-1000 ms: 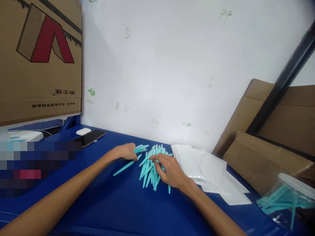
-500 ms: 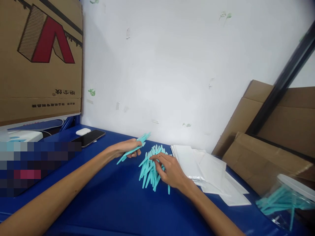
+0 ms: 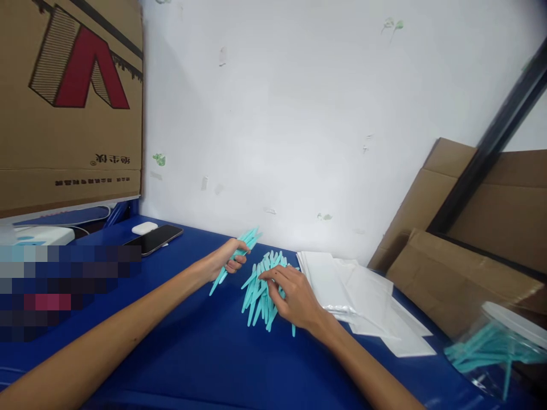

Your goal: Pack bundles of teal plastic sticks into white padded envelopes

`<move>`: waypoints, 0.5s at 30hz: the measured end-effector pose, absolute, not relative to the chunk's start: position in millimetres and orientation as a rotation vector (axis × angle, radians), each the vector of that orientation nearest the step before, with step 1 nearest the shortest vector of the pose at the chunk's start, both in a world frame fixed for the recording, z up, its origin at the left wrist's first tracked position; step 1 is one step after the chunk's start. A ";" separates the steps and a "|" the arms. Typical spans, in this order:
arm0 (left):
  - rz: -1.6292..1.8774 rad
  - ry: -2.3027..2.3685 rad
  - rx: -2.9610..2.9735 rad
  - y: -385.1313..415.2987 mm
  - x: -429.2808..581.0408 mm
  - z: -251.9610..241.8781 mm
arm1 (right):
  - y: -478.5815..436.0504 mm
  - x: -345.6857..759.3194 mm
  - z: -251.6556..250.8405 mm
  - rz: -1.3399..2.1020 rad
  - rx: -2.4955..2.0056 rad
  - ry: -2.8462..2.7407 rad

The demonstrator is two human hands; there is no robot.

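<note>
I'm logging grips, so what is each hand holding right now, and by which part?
The left hand holds a bunch of teal sticks around their middle, both ends poking out. The right hand rests on the pile; grip unclear.

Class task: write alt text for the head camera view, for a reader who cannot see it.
The left hand grips a bundle of turquoise sticks above a blue table, while the right hand rests on a loose pile of them. White bags lie beside it.
</note>
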State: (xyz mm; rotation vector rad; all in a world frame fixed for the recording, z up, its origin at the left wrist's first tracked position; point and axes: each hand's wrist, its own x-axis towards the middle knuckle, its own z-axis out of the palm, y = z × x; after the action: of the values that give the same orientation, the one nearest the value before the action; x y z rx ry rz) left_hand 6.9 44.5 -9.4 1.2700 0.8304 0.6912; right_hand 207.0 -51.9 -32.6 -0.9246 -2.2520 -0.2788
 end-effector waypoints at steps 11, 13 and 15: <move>1.346 0.932 1.674 31.4 28.0 -22.9 | -52.4 208.3 -30.7 -0.320 -0.974 -2.141; 1.419 0.936 1.721 32.5 28.7 -29.9 | -52.7 207.4 -30.9 -0.313 -0.978 -2.151; 1.447 0.945 1.750 32.4 29.6 -35.8 | -53.0 206.5 -31.1 -0.311 -0.976 -2.159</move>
State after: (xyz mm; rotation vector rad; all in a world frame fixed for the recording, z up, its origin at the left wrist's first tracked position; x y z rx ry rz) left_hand 29.6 32.4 -35.8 1.7502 0.9450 1.4472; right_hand 206.5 -53.0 -31.1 -0.9756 -2.1586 -0.3109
